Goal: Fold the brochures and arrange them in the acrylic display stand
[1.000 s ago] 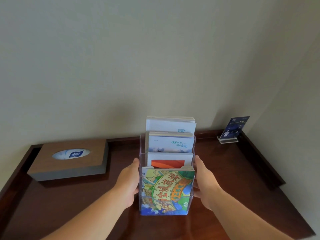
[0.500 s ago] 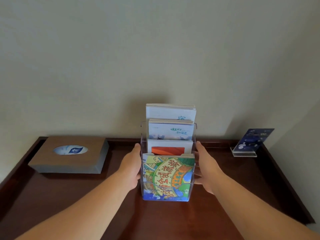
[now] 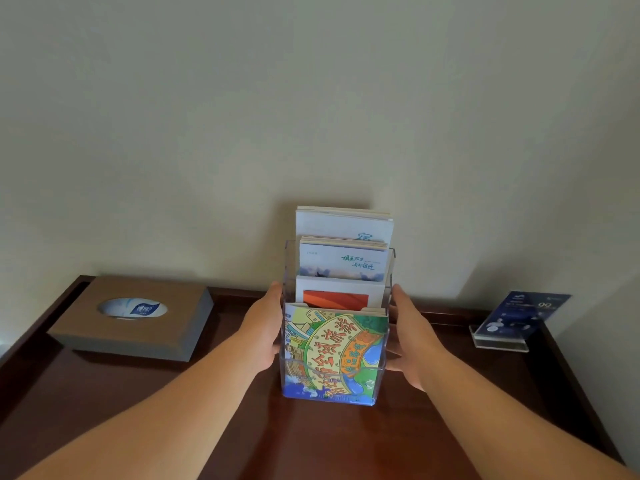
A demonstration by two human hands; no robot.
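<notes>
Head view: my left hand (image 3: 265, 332) and right hand (image 3: 410, 336) press flat against the stand (image 3: 337, 382) on the counter (image 3: 104, 410); folded brochures (image 3: 334, 348) fill every tier, so little seems left.

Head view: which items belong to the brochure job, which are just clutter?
Job items:
- acrylic display stand, four tiers
- brochures filling every tier
- left hand and right hand, flat against the stand's sides

Just lying about:
- tissue box, left of the stand
- small blue sign card, at the right
- wooden desk under it all
</notes>
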